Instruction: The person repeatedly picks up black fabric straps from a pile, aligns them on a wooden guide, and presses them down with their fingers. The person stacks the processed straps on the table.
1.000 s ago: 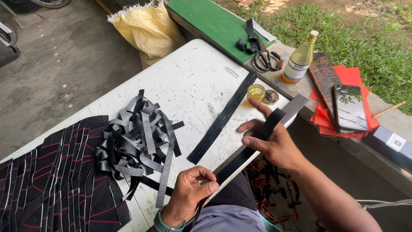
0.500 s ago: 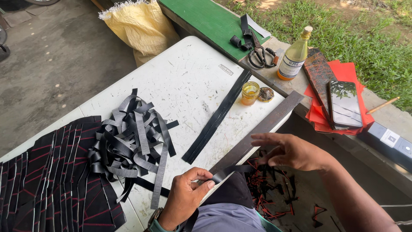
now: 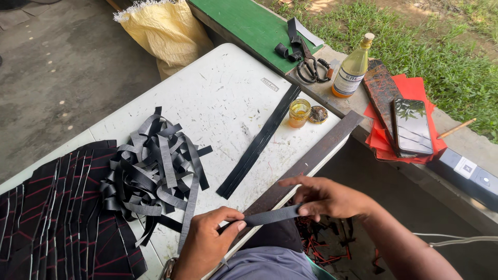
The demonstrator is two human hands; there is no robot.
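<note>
Both hands pinch one short dark strip (image 3: 270,215) stretched between them just above the near edge of the white table (image 3: 218,88): the left hand (image 3: 207,243) grips its left end between thumb and curled fingers, and the right hand (image 3: 327,198) holds its right end between thumb and fingertips, index finger stretched out along the top. Directly beneath the strip a long flat dark bar (image 3: 306,163) lies aslant along the table's edge, running up toward the far corner. Parallel to it, further in on the tabletop, lie long black strips (image 3: 259,142) side by side. To the left sits a tangled heap of cut grey-black strips (image 3: 155,166), and beside that a black sheet with red lines (image 3: 52,223). Near the far corner stand a small jar of yellow liquid (image 3: 299,112) and its lid (image 3: 318,114). Beyond the table, on a ledge, are scissors (image 3: 311,67), a glass bottle (image 3: 354,67), a green board (image 3: 249,23), and a phone (image 3: 411,127) lying on red sheets (image 3: 415,91).
</note>
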